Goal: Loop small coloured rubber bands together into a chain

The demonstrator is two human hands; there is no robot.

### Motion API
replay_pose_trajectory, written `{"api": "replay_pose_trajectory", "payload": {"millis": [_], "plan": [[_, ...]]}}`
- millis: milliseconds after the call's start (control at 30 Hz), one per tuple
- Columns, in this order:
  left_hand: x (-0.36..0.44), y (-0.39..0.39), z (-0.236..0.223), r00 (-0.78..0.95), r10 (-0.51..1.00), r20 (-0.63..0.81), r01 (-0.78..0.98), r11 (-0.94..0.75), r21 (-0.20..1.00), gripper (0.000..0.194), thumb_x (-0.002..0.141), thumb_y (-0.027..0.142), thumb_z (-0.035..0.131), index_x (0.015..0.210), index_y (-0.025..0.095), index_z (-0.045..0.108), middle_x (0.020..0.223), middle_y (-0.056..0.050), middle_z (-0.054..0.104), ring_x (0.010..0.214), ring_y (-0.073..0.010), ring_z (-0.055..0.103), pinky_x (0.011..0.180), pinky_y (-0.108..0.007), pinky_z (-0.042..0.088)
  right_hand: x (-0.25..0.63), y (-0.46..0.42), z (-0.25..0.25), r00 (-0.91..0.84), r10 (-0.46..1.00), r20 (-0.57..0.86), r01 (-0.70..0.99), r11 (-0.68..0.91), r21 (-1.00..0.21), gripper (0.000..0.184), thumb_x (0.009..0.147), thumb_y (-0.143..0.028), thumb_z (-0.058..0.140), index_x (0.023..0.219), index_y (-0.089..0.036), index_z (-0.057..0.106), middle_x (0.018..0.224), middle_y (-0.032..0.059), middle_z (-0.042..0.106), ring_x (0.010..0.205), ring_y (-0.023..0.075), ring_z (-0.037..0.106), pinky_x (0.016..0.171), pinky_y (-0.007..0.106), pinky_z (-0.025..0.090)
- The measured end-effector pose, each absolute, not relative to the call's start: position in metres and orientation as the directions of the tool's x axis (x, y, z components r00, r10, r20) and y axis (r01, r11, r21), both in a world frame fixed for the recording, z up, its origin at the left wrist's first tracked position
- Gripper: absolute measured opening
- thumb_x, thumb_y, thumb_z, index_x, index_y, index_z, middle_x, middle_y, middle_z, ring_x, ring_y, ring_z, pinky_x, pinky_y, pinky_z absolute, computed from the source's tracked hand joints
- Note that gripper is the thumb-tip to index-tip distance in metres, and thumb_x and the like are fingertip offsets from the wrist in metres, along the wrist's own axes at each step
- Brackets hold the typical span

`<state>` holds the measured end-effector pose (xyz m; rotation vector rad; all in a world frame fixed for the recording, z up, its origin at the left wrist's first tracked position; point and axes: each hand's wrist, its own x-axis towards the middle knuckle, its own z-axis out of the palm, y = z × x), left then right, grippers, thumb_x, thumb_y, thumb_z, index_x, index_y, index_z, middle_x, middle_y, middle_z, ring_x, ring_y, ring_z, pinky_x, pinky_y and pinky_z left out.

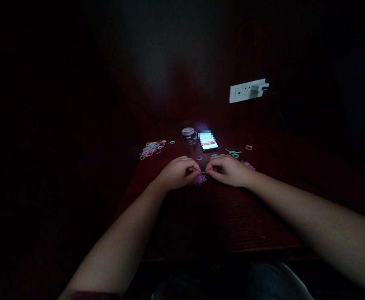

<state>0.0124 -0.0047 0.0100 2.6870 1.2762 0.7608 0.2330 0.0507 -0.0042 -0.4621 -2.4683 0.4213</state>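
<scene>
My left hand (180,171) and my right hand (226,170) meet over the dark red table, thumb and fingertips of each pinched together. Between the two pinches stretches a small purple band (203,172), mostly covered by the fingers. Just below lies a tuft of thin purple strands (198,180). A small lilac ring-shaped band (199,158) rests beyond the gap between the hands. Behind my right hand are green-handled scissors (234,153) and, partly hidden by the wrist, a pink-purple heap (248,165).
A pile of colourful small bands (152,148) lies at the left. A lidded clear jar (189,136) and a lit phone (208,141) stand farther back. An orange band (249,147) is to the right. The wall socket (247,91) holds a plug with a cable. Surroundings are very dark.
</scene>
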Motion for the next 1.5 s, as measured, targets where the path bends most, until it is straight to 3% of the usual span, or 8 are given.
{"api": "replay_pose_trajectory", "payload": {"millis": [233, 567, 667, 800, 933, 1067, 1333, 1500], "plan": [[0.011, -0.005, 0.011, 0.518, 0.737, 0.435, 0.717, -0.651, 0.25, 0.008, 0.086, 0.023, 0.061, 0.086, 0.02, 0.067, 0.08, 0.0, 0.066, 0.077, -0.0141, 0.057, 0.074, -0.028, 0.045, 0.243, 0.056, 0.002, -0.753, 0.449, 0.481, 0.292, 0.883, -0.368, 0.016, 0.086, -0.022, 0.053, 0.077, -0.016, 0.065, 0.071, 0.0026, 0.063, 0.066, 0.0142, 0.054, 0.065, 0.026, 0.04], [0.006, -0.001, 0.005, 0.497, 0.751, 0.434, 0.742, -0.628, 0.237, 0.009, 0.086, 0.021, 0.057, 0.084, 0.021, 0.066, 0.082, -0.001, 0.066, 0.078, -0.0151, 0.056, 0.074, -0.029, 0.044, 0.332, 0.102, 0.025, -0.523, 0.813, 0.258, 0.693, 0.581, -0.427, 0.011, 0.075, -0.027, 0.057, 0.07, -0.018, 0.06, 0.067, 0.0022, 0.064, 0.059, 0.0147, 0.056, 0.057, 0.026, 0.04], [0.004, 0.0, 0.003, 0.498, 0.756, 0.425, 0.743, -0.625, 0.239, 0.009, 0.086, 0.021, 0.057, 0.084, 0.021, 0.066, 0.082, -0.001, 0.066, 0.079, -0.0157, 0.057, 0.074, -0.03, 0.044, 0.349, 0.101, 0.011, -0.467, 0.851, 0.239, 0.658, 0.515, -0.549, 0.011, 0.074, -0.029, 0.055, 0.068, -0.019, 0.055, 0.064, 0.0011, 0.062, 0.058, 0.0145, 0.056, 0.056, 0.026, 0.042], [0.002, 0.001, 0.001, 0.497, 0.761, 0.417, 0.746, -0.62, 0.242, 0.011, 0.086, 0.023, 0.055, 0.084, 0.021, 0.066, 0.082, -0.001, 0.066, 0.079, -0.016, 0.057, 0.075, -0.031, 0.045, 0.349, 0.103, -0.005, -0.48, 0.851, 0.214, 0.648, 0.508, -0.567, 0.009, 0.07, -0.027, 0.056, 0.065, -0.02, 0.053, 0.059, -0.0015, 0.059, 0.056, 0.0146, 0.055, 0.06, 0.027, 0.046], [0.001, 0.002, -0.001, 0.486, 0.766, 0.421, 0.752, -0.612, 0.246, 0.01, 0.085, 0.022, 0.056, 0.084, 0.021, 0.066, 0.081, -0.001, 0.066, 0.078, -0.0157, 0.058, 0.075, -0.031, 0.045, 0.343, 0.107, -0.009, -0.515, 0.833, 0.202, 0.624, 0.526, -0.578, 0.01, 0.066, -0.023, 0.059, 0.059, -0.021, 0.053, 0.057, -0.0016, 0.059, 0.065, 0.0172, 0.06, 0.079, 0.031, 0.05], [0.001, 0.002, 0.0, 0.481, 0.774, 0.411, 0.758, -0.603, 0.249, 0.01, 0.086, 0.024, 0.057, 0.084, 0.022, 0.066, 0.08, -0.001, 0.066, 0.077, -0.0158, 0.057, 0.074, -0.03, 0.045, 0.343, 0.106, -0.007, -0.542, 0.819, 0.188, 0.608, 0.537, -0.585, 0.012, 0.066, -0.021, 0.059, 0.056, -0.021, 0.053, 0.061, -0.0001, 0.062, 0.084, 0.0203, 0.064, 0.099, 0.033, 0.042], [-0.001, 0.002, -0.001, 0.489, 0.765, 0.419, 0.754, -0.612, 0.239, 0.011, 0.088, 0.026, 0.056, 0.085, 0.021, 0.066, 0.079, -0.001, 0.065, 0.077, -0.0156, 0.057, 0.074, -0.03, 0.045, 0.346, 0.101, -0.002, -0.597, 0.792, 0.127, 0.594, 0.544, -0.593, 0.011, 0.069, -0.025, 0.058, 0.061, -0.018, 0.061, 0.057, -0.0028, 0.061, 0.059, 0.0148, 0.059, 0.087, 0.037, 0.049], [-0.001, 0.002, -0.002, 0.474, 0.77, 0.428, 0.759, -0.603, 0.245, 0.012, 0.088, 0.027, 0.056, 0.084, 0.022, 0.066, 0.078, -0.001, 0.064, 0.076, -0.0156, 0.057, 0.074, -0.03, 0.044, 0.35, 0.11, -0.006, -0.586, 0.793, 0.168, 0.565, 0.549, -0.616, 0.011, 0.071, -0.019, 0.054, 0.064, -0.02, 0.062, 0.074, 0.0013, 0.07, 0.095, 0.0214, 0.067, 0.104, 0.037, 0.041]]}}
